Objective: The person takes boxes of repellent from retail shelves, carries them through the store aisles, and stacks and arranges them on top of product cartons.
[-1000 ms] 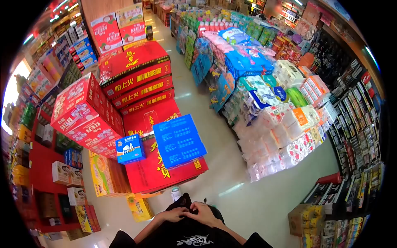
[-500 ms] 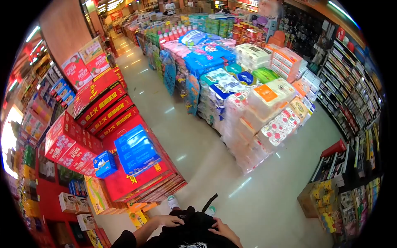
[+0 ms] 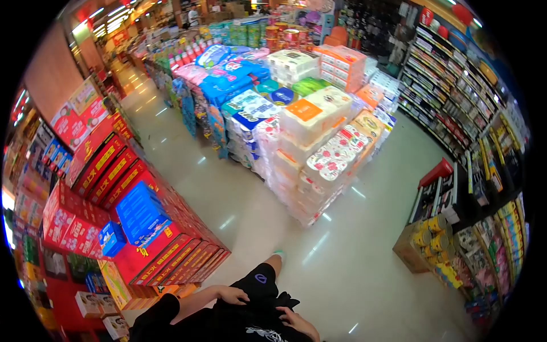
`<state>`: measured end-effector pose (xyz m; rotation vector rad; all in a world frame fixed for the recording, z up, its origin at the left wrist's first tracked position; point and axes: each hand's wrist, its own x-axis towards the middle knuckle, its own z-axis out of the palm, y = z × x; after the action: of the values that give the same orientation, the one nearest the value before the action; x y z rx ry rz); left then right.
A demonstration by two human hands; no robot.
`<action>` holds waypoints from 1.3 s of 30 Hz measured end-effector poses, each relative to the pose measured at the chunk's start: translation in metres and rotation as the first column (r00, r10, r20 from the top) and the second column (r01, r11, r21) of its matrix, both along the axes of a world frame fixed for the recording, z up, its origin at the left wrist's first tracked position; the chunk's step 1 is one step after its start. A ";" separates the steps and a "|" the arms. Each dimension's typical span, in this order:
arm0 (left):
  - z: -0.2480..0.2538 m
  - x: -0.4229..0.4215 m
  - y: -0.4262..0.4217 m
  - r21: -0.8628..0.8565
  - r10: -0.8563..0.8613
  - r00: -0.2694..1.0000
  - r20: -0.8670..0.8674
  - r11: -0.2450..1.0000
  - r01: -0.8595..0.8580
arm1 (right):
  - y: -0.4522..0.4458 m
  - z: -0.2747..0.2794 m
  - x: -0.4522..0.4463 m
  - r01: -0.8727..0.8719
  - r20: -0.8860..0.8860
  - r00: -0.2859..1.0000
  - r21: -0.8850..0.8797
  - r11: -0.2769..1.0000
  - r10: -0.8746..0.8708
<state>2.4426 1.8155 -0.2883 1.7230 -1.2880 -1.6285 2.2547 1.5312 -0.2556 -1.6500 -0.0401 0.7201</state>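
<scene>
Red cartons (image 3: 181, 261) beyond left hand (image 3: 233, 295), wrapped packs (image 3: 319, 132) ahead

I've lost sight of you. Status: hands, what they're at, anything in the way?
Left hand, right hand at black cloth, grip unclear. Red cartons stand left, wrapped packs ahead; neither blocks the hands.

We, pictured in black: short-sleeved top (image 3: 222, 326), white line graphic (image 3: 268, 334) on its front | our visible sleeve (image 3: 160, 316) plain and loose, forearm uncovered below | our black shorts (image 3: 248, 285) marked with a purple, ring-like emblem (image 3: 261, 279) | one shoe (image 3: 278, 252), white and green | our hands (image 3: 233, 295) bare
</scene>
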 end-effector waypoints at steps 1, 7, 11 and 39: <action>0.008 0.011 -0.013 0.020 -0.043 0.998 -0.050 0.999 0.044 | -0.005 0.003 -0.002 0.029 0.009 1.000 0.063 0.998 -0.030; 0.022 0.052 -0.093 0.029 -0.060 0.991 -0.123 0.998 0.064 | -0.018 -0.028 -0.014 0.550 -0.068 0.835 0.066 0.832 -0.546; 0.003 0.051 -0.148 -0.052 -0.061 0.998 0.012 0.997 0.061 | -0.032 -0.040 -0.015 0.754 -0.017 0.657 0.016 0.656 -0.754; -0.019 -0.017 -0.625 -0.435 0.073 0.982 0.175 0.900 0.010 | -0.307 -0.040 -0.073 0.798 0.462 -0.386 -0.267 -0.540 -0.799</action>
<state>2.4254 1.1902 -0.3073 1.6263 -1.5616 -1.0669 2.1816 1.2244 -0.2958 -1.3701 1.7444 -0.9331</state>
